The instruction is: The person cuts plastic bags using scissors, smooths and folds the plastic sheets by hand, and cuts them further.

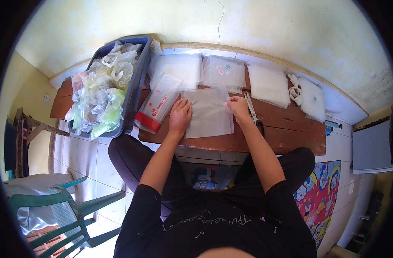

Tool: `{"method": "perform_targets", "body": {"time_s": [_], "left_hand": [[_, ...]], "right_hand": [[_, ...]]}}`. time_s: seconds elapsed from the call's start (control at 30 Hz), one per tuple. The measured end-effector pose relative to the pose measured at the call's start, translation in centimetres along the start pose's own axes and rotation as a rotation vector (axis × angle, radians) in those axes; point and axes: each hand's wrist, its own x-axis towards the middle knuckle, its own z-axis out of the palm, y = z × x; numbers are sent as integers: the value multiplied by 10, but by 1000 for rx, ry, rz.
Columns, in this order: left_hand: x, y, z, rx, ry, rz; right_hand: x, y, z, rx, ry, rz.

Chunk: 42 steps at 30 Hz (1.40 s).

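Note:
A clear plastic sheet or bag (208, 114) lies flat on the brown wooden table (286, 131) in front of me. My left hand (180, 116) rests on its left edge, fingers close together but not gripping. At the sheet's right edge, my right hand (239, 108) has its fingers pinched together on the plastic. Beside my right hand lie scissors (253, 112), with black handles toward me. Left of my left hand is a stack of printed plastic packs (158, 105) with red lettering and a red bottom band.
A grey tub (138, 81) heaped with crumpled plastic bags (104, 88) stands at the left. Behind the sheet are stacks of clear plastic (175, 69), (224, 79). Farther right lie a white stack (268, 84), a white roll (295, 91) and another stack (311, 96).

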Motion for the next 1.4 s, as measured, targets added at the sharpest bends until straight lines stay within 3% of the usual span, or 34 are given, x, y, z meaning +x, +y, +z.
{"method": "perform_targets", "body": {"time_s": [0.1,0.17,0.3,0.37,0.67,1.0,1.07,1.2,1.27,1.4], "left_hand": [[-1,-1,1,1,-6,-6],[0,-1,2,-2,-9,-2],[0,0,2,-9,1,-3],[0,-1,2,-13,-2,-6],[0,-1,1,-33,-1,-22],[-1,-1,2,-14,17,2],[0,-2,2,-17,23,7],[-1,-1,3,-13,11,0],[-1,-2,2,-10,12,0],[-1,-1,2,-5,9,-2]], "right_hand": [[-1,8,-2,-37,96,-109],[-16,-6,7,-373,309,-506],[-42,-19,34,-423,169,-706],[-47,-13,47,-637,39,-863],[-45,7,50,-934,-31,-762],[-24,14,32,-811,137,-644],[-34,-17,21,-725,200,-352],[-21,-36,18,-769,242,-166],[-13,-40,17,-717,154,-10],[-6,-31,18,-671,156,-44]]}}
